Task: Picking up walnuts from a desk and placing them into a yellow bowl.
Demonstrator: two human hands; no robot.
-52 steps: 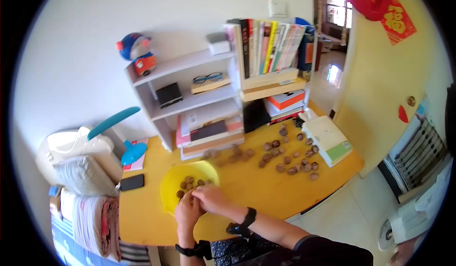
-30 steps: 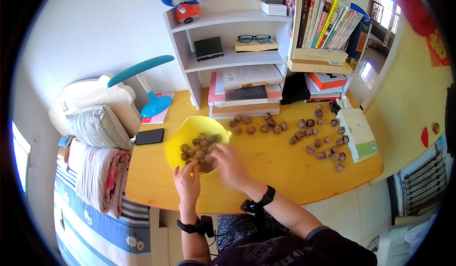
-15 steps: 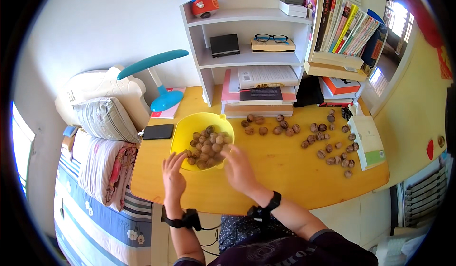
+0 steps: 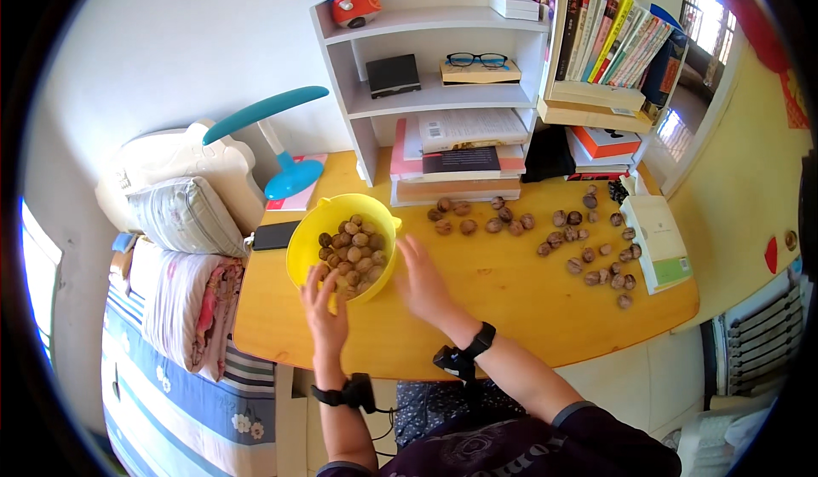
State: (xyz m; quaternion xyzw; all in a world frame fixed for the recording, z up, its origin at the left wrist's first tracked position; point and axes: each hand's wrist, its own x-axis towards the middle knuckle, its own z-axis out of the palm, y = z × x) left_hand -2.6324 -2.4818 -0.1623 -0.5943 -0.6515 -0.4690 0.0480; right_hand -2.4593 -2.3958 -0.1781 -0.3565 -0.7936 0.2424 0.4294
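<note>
A yellow plastic basin [image 4: 298, 265] stands at the left of the wooden desk, with several round brown walnuts [image 4: 354, 240] inside. Over its near rim is my left hand [image 4: 325, 319], fingers apart and bent, with nothing seen in it; whether it touches the rim I cannot tell. My right hand [image 4: 423, 288] is just off the basin's right side, fingers stretched out and holding nothing. More walnuts [image 4: 503, 217] lie loose on the desk behind and to the right of my right hand, with another loose group [image 4: 588, 251] further right.
A black phone [image 4: 274, 235] lies against the basin's left side. Behind it stands a blue desk lamp [image 4: 294, 179]. A shelf [image 4: 443, 18] with books and glasses lines the back. At the desk's right is a white box [image 4: 656, 242]. A bed [image 4: 187, 392] adjoins on the left.
The basin has shifted a little left and turned, now covering part of the phone. My right hand has come away from its rim. The whole view has shifted slightly.
</note>
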